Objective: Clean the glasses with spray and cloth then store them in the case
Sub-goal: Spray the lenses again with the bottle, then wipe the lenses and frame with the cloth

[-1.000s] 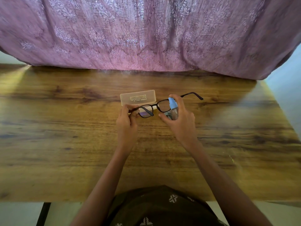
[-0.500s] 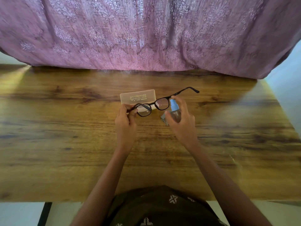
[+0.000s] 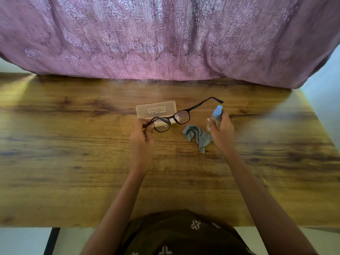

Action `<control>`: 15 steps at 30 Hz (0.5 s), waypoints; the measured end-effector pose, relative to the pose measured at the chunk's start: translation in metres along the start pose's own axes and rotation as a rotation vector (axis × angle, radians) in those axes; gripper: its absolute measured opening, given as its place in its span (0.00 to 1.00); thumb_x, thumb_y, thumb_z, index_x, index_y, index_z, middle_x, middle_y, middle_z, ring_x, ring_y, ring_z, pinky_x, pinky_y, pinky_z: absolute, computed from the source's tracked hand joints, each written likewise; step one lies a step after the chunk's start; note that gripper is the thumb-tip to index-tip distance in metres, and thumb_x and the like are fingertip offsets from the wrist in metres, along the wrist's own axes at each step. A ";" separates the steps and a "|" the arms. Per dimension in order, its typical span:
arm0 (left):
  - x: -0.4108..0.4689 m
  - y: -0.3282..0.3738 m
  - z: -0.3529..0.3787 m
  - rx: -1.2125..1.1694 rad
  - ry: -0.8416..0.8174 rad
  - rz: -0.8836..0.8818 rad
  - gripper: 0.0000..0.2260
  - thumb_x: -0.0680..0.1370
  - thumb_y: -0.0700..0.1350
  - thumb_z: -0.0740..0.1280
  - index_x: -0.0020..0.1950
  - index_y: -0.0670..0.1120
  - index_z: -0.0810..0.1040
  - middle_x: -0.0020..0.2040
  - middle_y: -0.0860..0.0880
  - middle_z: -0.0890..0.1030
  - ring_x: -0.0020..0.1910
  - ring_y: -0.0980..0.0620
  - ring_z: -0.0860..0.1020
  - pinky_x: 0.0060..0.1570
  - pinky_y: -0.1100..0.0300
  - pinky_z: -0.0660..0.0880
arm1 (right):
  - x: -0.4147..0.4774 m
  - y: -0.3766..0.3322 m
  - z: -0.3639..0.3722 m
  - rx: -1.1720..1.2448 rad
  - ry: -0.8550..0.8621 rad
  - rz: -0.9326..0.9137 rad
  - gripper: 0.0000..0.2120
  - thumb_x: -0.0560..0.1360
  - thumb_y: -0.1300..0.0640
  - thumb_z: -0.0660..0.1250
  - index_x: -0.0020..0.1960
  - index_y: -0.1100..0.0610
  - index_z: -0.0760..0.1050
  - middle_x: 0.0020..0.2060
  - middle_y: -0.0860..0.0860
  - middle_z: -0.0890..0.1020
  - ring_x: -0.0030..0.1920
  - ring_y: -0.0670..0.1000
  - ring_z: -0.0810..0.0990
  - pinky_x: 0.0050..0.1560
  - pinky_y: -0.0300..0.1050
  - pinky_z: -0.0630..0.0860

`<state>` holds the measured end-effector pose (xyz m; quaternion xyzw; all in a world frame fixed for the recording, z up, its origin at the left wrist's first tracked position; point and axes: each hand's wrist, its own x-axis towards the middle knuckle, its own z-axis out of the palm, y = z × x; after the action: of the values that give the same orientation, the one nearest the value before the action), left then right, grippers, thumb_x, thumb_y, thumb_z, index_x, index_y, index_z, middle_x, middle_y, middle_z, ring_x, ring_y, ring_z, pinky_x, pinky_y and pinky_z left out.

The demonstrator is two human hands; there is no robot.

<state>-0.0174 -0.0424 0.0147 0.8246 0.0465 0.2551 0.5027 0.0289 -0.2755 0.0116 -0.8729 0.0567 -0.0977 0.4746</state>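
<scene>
The left hand (image 3: 141, 137) is pinching a pair of black, round-lensed plastic glasses (image 3: 182, 117). Its fingers (image 3: 145, 126) and thumb are curling closed on the end of the frame nearest them. The glasses are being held up off the brown wood-grain table (image 3: 73, 162), slanting away from those fingers towards the right. One temple is lying folded across the lens beside the fingertips. The other temple is stretching out open, far from them, up and to the right.

The right hand (image 3: 222, 131) is gripping a small clear spray bottle with a light blue top (image 3: 218, 111). Its fingers (image 3: 225, 118) are wrapping round the clear body, and the blue top is sticking out above them. The bottle is standing roughly upright. I cannot tell whether its base is touching the table.

A crumpled grey cleaning cloth (image 3: 197, 136) is lying on the table between the two hands, just beside the right thumb. I cannot tell whether it is touching that hand. A translucent beige rectangular plastic case (image 3: 156, 110) is lying on the table just beyond the left fingertips. The glasses are crossing in front of its near edge. Whether its lid is open is unclear.

A purple patterned fabric (image 3: 165, 37) is hanging down to the table's far edge, well beyond both sets of fingers. The person's dark garment with white motifs (image 3: 174, 234) is showing at the near edge.
</scene>
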 end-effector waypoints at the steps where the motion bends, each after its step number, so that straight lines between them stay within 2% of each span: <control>1: 0.000 0.000 0.000 0.000 0.003 -0.005 0.04 0.80 0.34 0.62 0.51 0.43 0.73 0.44 0.50 0.78 0.41 0.48 0.79 0.40 0.61 0.73 | 0.000 0.001 0.001 -0.006 -0.002 0.018 0.11 0.80 0.58 0.65 0.59 0.62 0.70 0.48 0.53 0.77 0.48 0.51 0.76 0.47 0.44 0.71; 4: -0.001 -0.001 0.001 -0.003 0.015 -0.003 0.05 0.80 0.36 0.63 0.49 0.46 0.72 0.43 0.51 0.78 0.40 0.49 0.79 0.39 0.62 0.73 | -0.001 0.005 0.004 -0.015 0.005 0.054 0.10 0.80 0.59 0.65 0.58 0.62 0.69 0.48 0.55 0.77 0.48 0.52 0.76 0.44 0.41 0.69; 9: -0.004 -0.004 0.001 -0.001 0.010 -0.008 0.03 0.80 0.37 0.63 0.51 0.44 0.73 0.42 0.57 0.77 0.40 0.49 0.79 0.41 0.53 0.76 | -0.002 0.007 0.004 0.019 0.037 0.078 0.09 0.79 0.60 0.67 0.54 0.60 0.68 0.47 0.54 0.78 0.47 0.52 0.77 0.43 0.40 0.69; 12: -0.004 -0.004 0.002 -0.008 0.012 -0.011 0.04 0.80 0.37 0.63 0.52 0.45 0.73 0.42 0.60 0.77 0.39 0.53 0.79 0.40 0.58 0.76 | -0.003 0.010 0.004 0.014 0.028 0.100 0.13 0.77 0.59 0.69 0.57 0.61 0.70 0.49 0.54 0.80 0.50 0.53 0.79 0.46 0.42 0.72; 15: -0.005 -0.004 0.002 -0.015 0.008 -0.016 0.04 0.80 0.37 0.63 0.52 0.45 0.73 0.40 0.59 0.78 0.38 0.57 0.78 0.39 0.66 0.73 | -0.009 0.016 0.002 -0.006 0.057 0.145 0.25 0.73 0.55 0.74 0.66 0.58 0.69 0.56 0.50 0.78 0.56 0.49 0.77 0.54 0.43 0.73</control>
<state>-0.0198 -0.0437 0.0085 0.8193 0.0533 0.2548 0.5109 0.0202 -0.2808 -0.0034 -0.8648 0.1335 -0.0878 0.4760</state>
